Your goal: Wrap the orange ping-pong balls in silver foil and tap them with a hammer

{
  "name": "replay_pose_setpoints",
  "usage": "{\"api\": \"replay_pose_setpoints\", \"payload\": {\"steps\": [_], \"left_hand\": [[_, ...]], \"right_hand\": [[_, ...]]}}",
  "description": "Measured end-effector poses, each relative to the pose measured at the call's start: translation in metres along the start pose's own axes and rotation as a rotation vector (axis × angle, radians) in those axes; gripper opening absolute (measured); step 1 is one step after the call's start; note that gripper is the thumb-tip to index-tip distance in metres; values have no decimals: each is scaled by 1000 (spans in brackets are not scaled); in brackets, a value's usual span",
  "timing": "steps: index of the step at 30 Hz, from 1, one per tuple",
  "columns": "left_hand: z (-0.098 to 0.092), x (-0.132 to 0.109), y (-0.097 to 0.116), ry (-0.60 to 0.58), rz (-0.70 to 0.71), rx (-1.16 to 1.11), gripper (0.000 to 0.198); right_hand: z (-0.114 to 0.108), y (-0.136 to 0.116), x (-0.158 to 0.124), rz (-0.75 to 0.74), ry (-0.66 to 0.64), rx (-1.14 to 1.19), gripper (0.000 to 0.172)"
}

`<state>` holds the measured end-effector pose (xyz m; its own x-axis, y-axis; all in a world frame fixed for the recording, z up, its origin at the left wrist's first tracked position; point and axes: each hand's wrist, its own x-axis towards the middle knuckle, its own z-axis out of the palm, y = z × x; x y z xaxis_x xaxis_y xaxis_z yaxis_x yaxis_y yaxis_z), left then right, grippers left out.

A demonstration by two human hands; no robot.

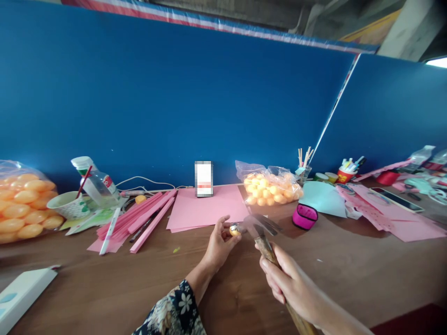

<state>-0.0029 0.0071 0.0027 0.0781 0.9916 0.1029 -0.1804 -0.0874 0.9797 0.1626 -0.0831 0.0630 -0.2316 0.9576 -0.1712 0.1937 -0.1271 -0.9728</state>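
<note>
My left hand (pixel 220 242) pinches a small yellow ball (pixel 233 229) between thumb and fingertips, just above the brown table (pixel 104 288). My right hand (pixel 291 284) is wrapped round the wooden handle of a hammer (pixel 262 232). The metal head of the hammer sits right beside the ball, touching or almost touching it. A dark flowered sleeve covers my left forearm.
Pink paper sheets (pixel 209 207) and pink strips (pixel 146 218) lie behind my hands. A bag of yellow balls (pixel 268 188) and a pink pouch (pixel 304 217) are to the right, a bag of orange balls (pixel 24 204), a cup (pixel 68 204) and a bottle (pixel 96 184) to the left. A blue partition stands behind.
</note>
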Motion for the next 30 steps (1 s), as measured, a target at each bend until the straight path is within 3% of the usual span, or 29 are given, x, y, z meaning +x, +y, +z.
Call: {"api": "replay_pose_setpoints", "payload": {"steps": [7, 24, 30], "left_hand": [[1, 0, 2, -29, -10, 1, 38], [1, -3, 10, -53, -47, -50, 38], [1, -5, 12, -55, -54, -77, 38]], "right_hand": [[2, -5, -4, -18, 12, 7, 30], [0, -5, 1, -22, 48, 27, 30], [2, -1, 2, -6, 6, 41, 28]]}}
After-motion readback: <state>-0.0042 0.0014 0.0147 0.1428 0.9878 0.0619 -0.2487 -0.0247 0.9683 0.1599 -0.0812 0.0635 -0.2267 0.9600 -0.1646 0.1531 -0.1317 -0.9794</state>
